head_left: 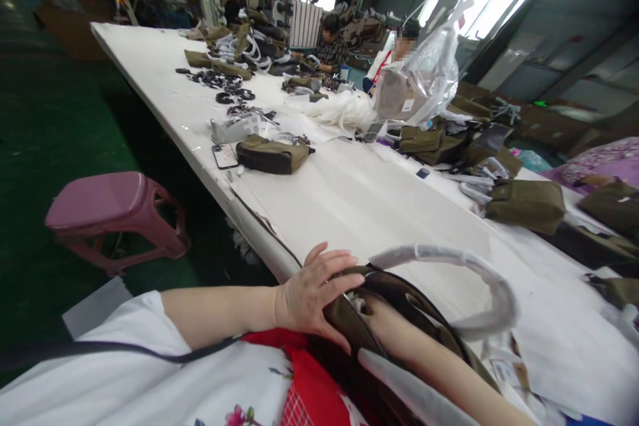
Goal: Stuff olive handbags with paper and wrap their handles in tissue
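An olive-green handbag (342,319) with an unzipped top lies against my body at the table's near edge. My left hand (319,289) rests over one end of it, fingers stretched out and apart across the zipper edge, thumb down the side. Through the opening reaches my right hand (368,317); its fingers are hidden inside the bag. A handle wrapped in pale padding (504,293) arches out onto the tabletop, and another wrapped strap (409,386) lies along the near side, beside my right forearm.
The long white table (399,206) carries a green pouch (274,154), a phone (225,156), a plastic-wrapped bag (399,93) and several more green bags (526,203) on the right. Two people sit across it. A pink stool (114,206) stands on the green floor at left.
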A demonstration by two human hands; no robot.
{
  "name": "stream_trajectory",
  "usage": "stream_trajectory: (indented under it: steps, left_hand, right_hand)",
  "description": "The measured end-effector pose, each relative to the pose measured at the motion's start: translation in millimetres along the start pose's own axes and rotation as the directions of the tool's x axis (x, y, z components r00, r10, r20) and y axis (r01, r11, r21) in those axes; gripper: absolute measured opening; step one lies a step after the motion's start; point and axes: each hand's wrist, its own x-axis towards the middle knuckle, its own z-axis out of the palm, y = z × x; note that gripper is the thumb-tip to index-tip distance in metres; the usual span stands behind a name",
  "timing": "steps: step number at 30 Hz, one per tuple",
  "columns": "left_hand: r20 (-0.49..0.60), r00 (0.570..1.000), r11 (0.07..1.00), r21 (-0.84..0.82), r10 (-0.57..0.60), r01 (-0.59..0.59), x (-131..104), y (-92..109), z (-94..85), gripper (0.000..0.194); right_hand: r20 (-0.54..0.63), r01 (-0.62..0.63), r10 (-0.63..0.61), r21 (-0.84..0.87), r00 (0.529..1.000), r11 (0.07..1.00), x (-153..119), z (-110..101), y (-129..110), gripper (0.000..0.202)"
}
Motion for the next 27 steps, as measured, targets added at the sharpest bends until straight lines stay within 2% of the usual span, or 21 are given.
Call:
stream_trajectory:
  steps: [2, 4, 8, 10, 11, 12, 13, 14, 15, 16, 17, 18, 20, 21, 23, 25, 27]
  left_hand:
    - [0.034, 0.999, 1.0, -0.011, 0.018, -0.018, 6.3, -0.5, -1.6, 0.086]
    - [0.04, 0.999, 1.0, -0.018, -0.011, 0.012, 10.6, -2.1, -3.6, 0.081]
    - [0.046, 0.997, 0.998, -0.002, -0.061, 0.061, 6.4, -7.8, -2.8, 0.084]
    - [0.039, 0.996, 0.997, 0.001, -0.08, 0.08, 0.5, -10.2, 0.0, 0.091]
    - [0.037, 0.995, 0.996, -0.004, -0.091, 0.091, -2.1, -11.1, 1.4, 0.095]
    - [0.038, 0.994, 0.995, -0.014, -0.099, 0.099, -3.9, -11.9, 2.7, 0.1]
    - [0.044, 0.994, 0.994, -0.029, -0.104, 0.105, -4.7, -12.7, 3.8, 0.104]
    - [0.053, 0.993, 0.993, -0.046, -0.104, 0.106, -4.4, -13.5, 4.8, 0.108]
    - [0.063, 0.993, 0.993, -0.063, -0.1, 0.104, -3.0, -14.8, 5.8, 0.111]
    - [0.072, 0.993, 0.992, -0.079, -0.096, 0.101, -1.0, -16.5, 7.1, 0.112]
    - [0.077, 0.993, 0.991, -0.098, -0.089, 0.096, 1.3, -19.0, 9.1, 0.113]
    - [0.078, 0.993, 0.988, -0.121, -0.083, 0.092, 3.4, -22.2, 12.0, 0.115]
    - [0.059, 0.992, 0.973, -0.197, -0.11, 0.12, 5.2, -31.1, 21.0, 0.122]
    - [0.043, 0.985, 0.953, -0.25, -0.164, 0.17, 4.5, -36.4, 26.8, 0.129]
    - [0.052, 0.939, 0.863, -0.379, -0.341, 0.334, 0.2, -46.6, 39.1, 0.137]
    - [0.199, 0.868, 0.701, -0.522, -0.454, 0.486, -4.8, -53.4, 49.3, 0.124]
    - [0.406, 0.82, 0.527, -0.629, -0.403, 0.571, -6.6, -53.6, 55.6, 0.093]
  right_hand:
    - [-0.054, -0.022, 0.022, 0.014, 0.998, 1.0, 2.5, -1.2, 8.4, 0.033]
    - [-0.078, -0.066, 0.067, 0.016, 0.995, 0.998, 0.7, -7.8, 14.4, 0.032]
    - [-0.073, -0.23, 0.238, 0.11, 0.968, 0.967, -8.4, -25.1, 19.2, 0.028]
    - [-0.137, -0.258, 0.258, 0.022, 0.956, 0.966, -15.1, -30.4, 15.1, 0.024]
    - [-0.216, -0.223, 0.203, -0.074, 0.955, 0.972, -19.4, -31.6, 11.1, 0.024]
    - [-0.311, -0.161, 0.095, -0.195, 0.946, 0.968, -24.3, -31.6, 6.2, 0.024]
    - [-0.394, -0.076, -0.061, -0.325, 0.917, 0.943, -29.6, -30.8, 0.9, 0.025]
    - [-0.437, 0.021, -0.24, -0.45, 0.867, 0.893, -34.8, -29.5, -4.2, 0.026]
    - [-0.424, 0.115, -0.4, -0.556, 0.812, 0.823, -39.4, -28.2, -8.3, 0.027]
    - [-0.363, 0.198, -0.513, -0.633, 0.778, 0.749, -42.9, -27.4, -11.0, 0.027]
    - [-0.284, 0.263, -0.57, -0.673, 0.771, 0.691, -44.9, -27.8, -11.9, 0.026]
    - [-0.21, 0.3, -0.569, -0.678, 0.795, 0.671, -45.2, -29.4, -10.9, 0.025]
    - [-0.12, 0.273, -0.43, -0.616, 0.895, 0.739, -41.5, -36.5, -4.3, 0.025]
    - [-0.095, 0.233, -0.344, -0.568, 0.934, 0.789, -38.3, -41.2, 0.3, 0.027]
    - [-0.06, 0.173, -0.234, -0.505, 0.97, 0.846, -31.5, -49.2, 8.9, 0.037]
    - [-0.037, 0.179, -0.228, -0.503, 0.973, 0.846, -26.1, -50.5, 13.4, 0.041]
    - [-0.006, 0.211, -0.247, -0.501, 0.969, 0.839, -22.9, -43.0, 12.9, 0.04]
